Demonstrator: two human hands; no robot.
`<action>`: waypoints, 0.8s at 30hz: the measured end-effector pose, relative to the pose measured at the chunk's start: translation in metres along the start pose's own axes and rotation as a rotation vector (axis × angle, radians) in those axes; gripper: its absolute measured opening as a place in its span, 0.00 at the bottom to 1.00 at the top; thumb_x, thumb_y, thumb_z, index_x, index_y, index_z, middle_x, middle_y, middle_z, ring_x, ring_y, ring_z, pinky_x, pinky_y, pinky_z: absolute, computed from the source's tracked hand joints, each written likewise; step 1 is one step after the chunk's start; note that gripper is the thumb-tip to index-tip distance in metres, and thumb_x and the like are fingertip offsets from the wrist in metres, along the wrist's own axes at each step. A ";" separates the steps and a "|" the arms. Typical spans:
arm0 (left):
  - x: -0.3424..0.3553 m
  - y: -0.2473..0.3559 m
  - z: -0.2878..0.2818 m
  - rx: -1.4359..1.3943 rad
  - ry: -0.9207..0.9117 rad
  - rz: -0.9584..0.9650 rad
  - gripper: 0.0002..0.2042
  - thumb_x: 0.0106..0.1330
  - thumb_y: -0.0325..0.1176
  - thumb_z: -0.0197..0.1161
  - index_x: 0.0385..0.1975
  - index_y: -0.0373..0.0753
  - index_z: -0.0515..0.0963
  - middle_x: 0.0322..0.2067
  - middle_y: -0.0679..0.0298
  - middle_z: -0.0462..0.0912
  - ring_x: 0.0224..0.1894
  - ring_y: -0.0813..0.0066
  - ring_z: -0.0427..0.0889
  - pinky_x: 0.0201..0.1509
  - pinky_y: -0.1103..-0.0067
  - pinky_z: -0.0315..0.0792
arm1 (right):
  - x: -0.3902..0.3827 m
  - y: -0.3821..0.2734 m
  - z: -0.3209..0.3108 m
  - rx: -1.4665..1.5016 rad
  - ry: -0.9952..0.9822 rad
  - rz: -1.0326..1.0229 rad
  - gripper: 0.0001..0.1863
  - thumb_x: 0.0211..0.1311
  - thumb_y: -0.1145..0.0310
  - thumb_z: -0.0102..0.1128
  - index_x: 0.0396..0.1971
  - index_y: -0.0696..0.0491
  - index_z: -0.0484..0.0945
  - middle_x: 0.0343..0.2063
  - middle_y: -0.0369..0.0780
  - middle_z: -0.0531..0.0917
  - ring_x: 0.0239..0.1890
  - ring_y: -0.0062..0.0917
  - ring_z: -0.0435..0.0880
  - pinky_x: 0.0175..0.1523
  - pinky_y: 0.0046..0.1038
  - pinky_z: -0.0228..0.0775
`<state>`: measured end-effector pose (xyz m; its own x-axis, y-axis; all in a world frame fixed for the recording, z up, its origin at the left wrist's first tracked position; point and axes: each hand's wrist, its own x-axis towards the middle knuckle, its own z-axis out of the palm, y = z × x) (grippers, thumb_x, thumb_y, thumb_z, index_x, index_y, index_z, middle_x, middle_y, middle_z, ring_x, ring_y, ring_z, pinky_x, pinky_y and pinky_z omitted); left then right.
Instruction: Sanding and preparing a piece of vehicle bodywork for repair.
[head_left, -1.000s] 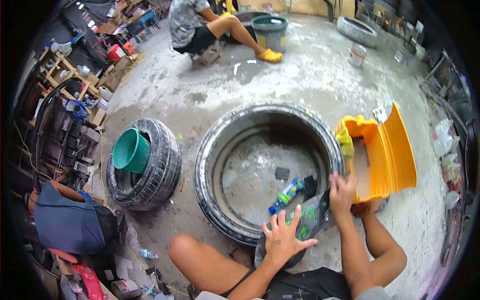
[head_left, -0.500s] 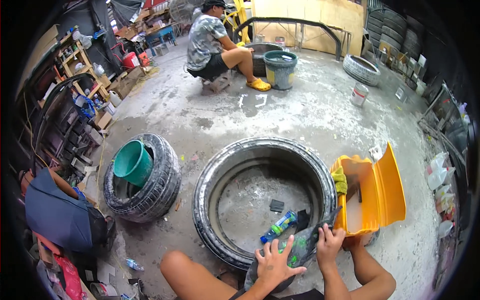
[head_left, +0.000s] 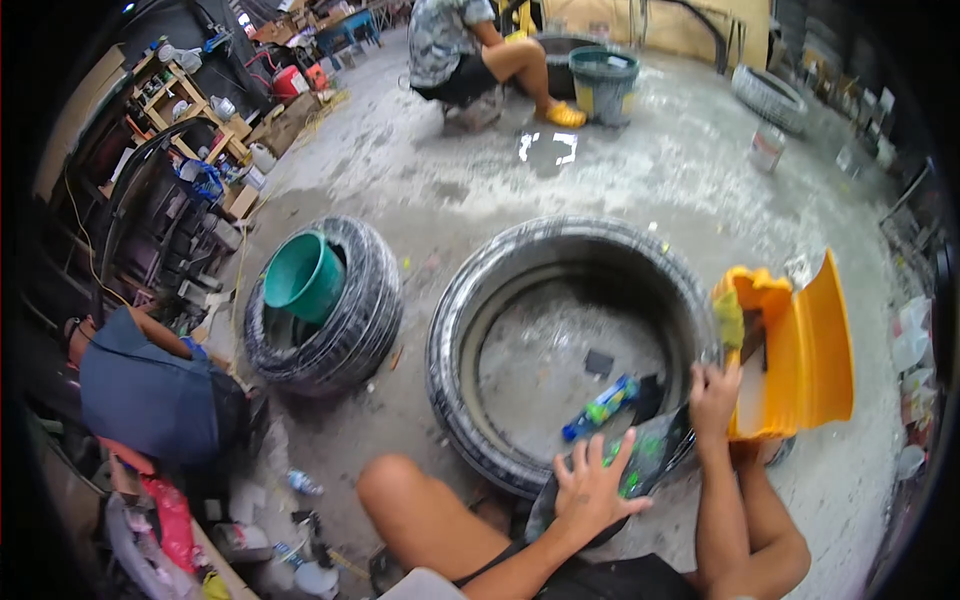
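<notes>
My left hand point(head_left: 597, 490) lies with spread fingers on a dark, curved panel point(head_left: 655, 440) with bright green marks. The panel slants across the near rim of a large tire point(head_left: 455, 300) lying flat. My right hand point(head_left: 715, 400) is closed beside the panel's far end, near the tire's right rim; whatever its fingers hold is hidden. Inside the tire ring, a plastic bottle point(head_left: 600, 408) with a blue and green wrap lies near a small dark square piece point(head_left: 599, 363). Right of my right hand stands a yellow open container point(head_left: 825, 350), with a yellow-green cloth point(head_left: 731, 320) over its edge.
To the left, a green bucket point(head_left: 305, 277) sits in another tire point(head_left: 350, 350). A person point(head_left: 460, 60) sits farther back beside a dark bucket point(head_left: 604, 85). A can point(head_left: 767, 148) and a tire point(head_left: 768, 98) are at the back right. Shelves and clutter line the left side.
My right hand has moved away from me along the panel toward its far end. My left hand stays spread on the panel. The whole view has shifted, with the scene now higher and farther right.
</notes>
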<state>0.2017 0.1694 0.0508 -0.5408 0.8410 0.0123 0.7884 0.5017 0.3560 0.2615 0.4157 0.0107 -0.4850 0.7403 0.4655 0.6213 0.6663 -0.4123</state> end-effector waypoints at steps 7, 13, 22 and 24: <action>0.003 -0.003 0.011 -0.082 -0.197 -0.067 0.63 0.41 0.79 0.71 0.81 0.56 0.59 0.65 0.47 0.69 0.66 0.42 0.69 0.67 0.38 0.60 | -0.105 0.020 -0.014 0.084 0.021 0.027 0.10 0.62 0.73 0.75 0.43 0.57 0.89 0.35 0.49 0.78 0.41 0.46 0.77 0.49 0.45 0.68; 0.012 -0.002 -0.015 -0.041 -0.085 -0.081 0.59 0.45 0.76 0.72 0.80 0.55 0.60 0.67 0.42 0.71 0.66 0.41 0.71 0.69 0.42 0.62 | 0.021 -0.010 0.005 0.020 0.088 -0.194 0.10 0.68 0.63 0.70 0.36 0.55 0.88 0.32 0.52 0.78 0.39 0.48 0.76 0.43 0.46 0.66; 0.007 0.002 0.000 0.003 -0.027 -0.036 0.59 0.40 0.72 0.77 0.78 0.59 0.65 0.62 0.51 0.71 0.63 0.49 0.72 0.64 0.47 0.62 | 0.005 0.008 -0.002 0.033 0.054 -0.176 0.10 0.64 0.64 0.73 0.38 0.56 0.90 0.33 0.51 0.78 0.36 0.48 0.75 0.43 0.44 0.67; 0.006 -0.006 0.000 -0.044 -0.056 -0.046 0.58 0.40 0.72 0.77 0.77 0.59 0.65 0.61 0.52 0.71 0.62 0.49 0.72 0.64 0.47 0.62 | 0.002 0.000 0.005 0.013 0.085 -0.196 0.10 0.62 0.66 0.74 0.39 0.55 0.90 0.31 0.50 0.76 0.36 0.46 0.75 0.43 0.43 0.67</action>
<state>0.1935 0.1714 0.0490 -0.5578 0.8281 -0.0562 0.7490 0.5314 0.3957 0.2575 0.4180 0.0076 -0.5418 0.5867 0.6018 0.5120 0.7982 -0.3173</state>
